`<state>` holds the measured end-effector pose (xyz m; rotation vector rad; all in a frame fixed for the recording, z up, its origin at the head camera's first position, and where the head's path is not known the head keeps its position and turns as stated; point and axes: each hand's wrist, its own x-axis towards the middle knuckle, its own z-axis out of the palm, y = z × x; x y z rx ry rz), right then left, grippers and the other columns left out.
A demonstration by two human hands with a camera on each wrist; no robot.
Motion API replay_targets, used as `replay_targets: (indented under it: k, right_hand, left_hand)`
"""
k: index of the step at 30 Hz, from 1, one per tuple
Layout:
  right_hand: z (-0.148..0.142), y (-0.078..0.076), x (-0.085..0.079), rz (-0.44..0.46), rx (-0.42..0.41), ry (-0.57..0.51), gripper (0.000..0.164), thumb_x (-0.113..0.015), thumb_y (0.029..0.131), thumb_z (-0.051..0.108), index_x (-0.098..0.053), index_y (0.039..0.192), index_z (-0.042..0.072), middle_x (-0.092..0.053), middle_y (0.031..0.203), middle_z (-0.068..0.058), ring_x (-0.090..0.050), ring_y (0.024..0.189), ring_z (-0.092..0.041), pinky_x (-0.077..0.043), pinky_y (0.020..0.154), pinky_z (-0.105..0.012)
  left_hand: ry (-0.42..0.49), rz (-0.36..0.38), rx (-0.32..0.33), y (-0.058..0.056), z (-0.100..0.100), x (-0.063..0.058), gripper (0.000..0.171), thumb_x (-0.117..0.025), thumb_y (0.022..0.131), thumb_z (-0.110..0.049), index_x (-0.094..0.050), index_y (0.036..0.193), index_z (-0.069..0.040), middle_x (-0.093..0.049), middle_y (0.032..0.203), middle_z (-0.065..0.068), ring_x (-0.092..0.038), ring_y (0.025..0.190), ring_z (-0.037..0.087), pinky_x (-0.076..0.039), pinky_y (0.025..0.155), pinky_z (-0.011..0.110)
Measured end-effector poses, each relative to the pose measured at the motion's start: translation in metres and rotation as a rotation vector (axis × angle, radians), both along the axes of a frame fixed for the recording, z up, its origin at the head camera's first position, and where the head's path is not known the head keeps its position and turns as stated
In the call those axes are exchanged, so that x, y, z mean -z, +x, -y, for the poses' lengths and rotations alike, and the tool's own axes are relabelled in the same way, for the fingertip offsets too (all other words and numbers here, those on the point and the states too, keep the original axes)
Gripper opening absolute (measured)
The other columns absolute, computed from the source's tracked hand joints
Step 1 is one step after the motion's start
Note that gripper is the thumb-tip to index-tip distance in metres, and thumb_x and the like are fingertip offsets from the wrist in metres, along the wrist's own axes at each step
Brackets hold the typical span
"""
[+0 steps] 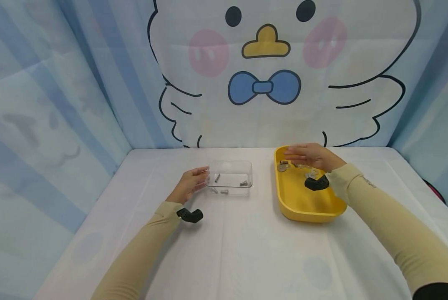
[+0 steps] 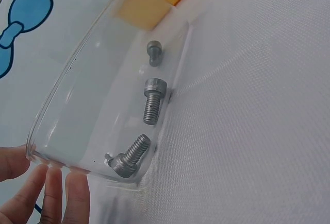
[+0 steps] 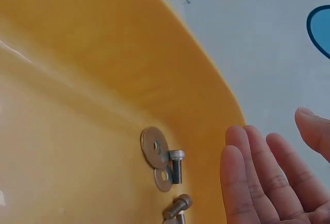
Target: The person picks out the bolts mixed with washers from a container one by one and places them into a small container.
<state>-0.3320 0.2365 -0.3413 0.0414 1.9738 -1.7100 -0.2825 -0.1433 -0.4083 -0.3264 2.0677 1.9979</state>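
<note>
- tray [image 1: 306,204], yellow, one: oblong, round-cornered, smooth glossy walls; on a white-clothed bench [image 1: 227,246]; landmark for all entries.
- box [image 1: 229,168], clear, one: rectangular, transparent, hard-looking, thin-rimmed; upright on the bench left of the tray, well apart from it.
- bolts [image 2: 152,103], grey metal: cylindrical knurled heads, threaded shanks; at least three, lying at differing angles inside the box, left of the tray.
- left hand [image 1: 189,183]: left of both box and tray; fingers nearly straight, a little spread, tips against the box's left end wall.
- washers [image 3: 154,148], flat metal discs with centre holes, one overlapping a smaller one; in the tray's far part, with further metal bolts [image 3: 177,168] beside them.
- right hand [image 1: 312,156]: above the tray's far end; fingers extended side by side, thumb apart, nothing seen in the grasp; contact with the rim cannot be told.
- backdrop [image 1: 261,123], creased fabric: beyond the tray; printed white figure, blue bow tie.
</note>
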Motion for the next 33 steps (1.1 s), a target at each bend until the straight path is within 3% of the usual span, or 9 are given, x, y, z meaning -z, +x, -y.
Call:
replay_targets:
  k: [9, 14, 21, 33]
  right_hand:
    - [-0.005, -0.004, 0.016, 0.061, 0.109, -0.012, 0.055, -0.051, 0.097, 0.013, -0.028, 0.146, 0.0, -0.069, 0.087, 0.009, -0.068, 0.094, -0.009, -0.038, 0.107, -0.032]
    - [-0.004, -0.003, 0.021, 0.058, 0.123, 0.005, 0.052, -0.047, 0.098, 0.008, -0.028, 0.146, -0.001, -0.07, 0.083, 0.01, -0.069, 0.091, -0.008, -0.036, 0.108, -0.034]
    - [-0.002, -0.008, 0.023, 0.136, 0.193, -0.06, 0.051, -0.048, 0.097, 0.01, -0.03, 0.144, -0.001, -0.071, 0.081, 0.002, -0.07, 0.085, -0.012, -0.05, 0.094, -0.026]
    - [-0.006, -0.014, 0.031, 0.124, 0.141, -0.007, 0.046, -0.052, 0.096, 0.009, -0.039, 0.137, -0.006, -0.071, 0.077, 0.003, -0.069, 0.08, -0.01, -0.052, 0.091, -0.025]
  left_hand:
    - [-0.002, -0.005, 0.001, 0.002, 0.001, 0.001, 0.042, -0.055, 0.095, -0.012, -0.049, 0.136, -0.007, -0.049, 0.139, 0.012, -0.05, 0.119, 0.022, -0.042, 0.107, 0.039]
    - [-0.006, 0.006, -0.016, 0.001, 0.0, 0.002, 0.041, -0.056, 0.094, -0.012, -0.051, 0.134, -0.009, -0.05, 0.137, 0.011, -0.052, 0.117, 0.022, -0.043, 0.106, 0.038]
    - [-0.003, 0.0, -0.015, -0.001, -0.001, 0.0, 0.04, -0.056, 0.094, -0.013, -0.051, 0.134, -0.009, -0.051, 0.137, 0.011, -0.052, 0.118, 0.023, -0.044, 0.105, 0.038]
    - [-0.011, 0.009, -0.014, 0.0, -0.001, -0.001, 0.041, -0.057, 0.094, -0.014, -0.051, 0.134, -0.01, -0.051, 0.137, 0.01, -0.053, 0.117, 0.021, -0.043, 0.105, 0.038]
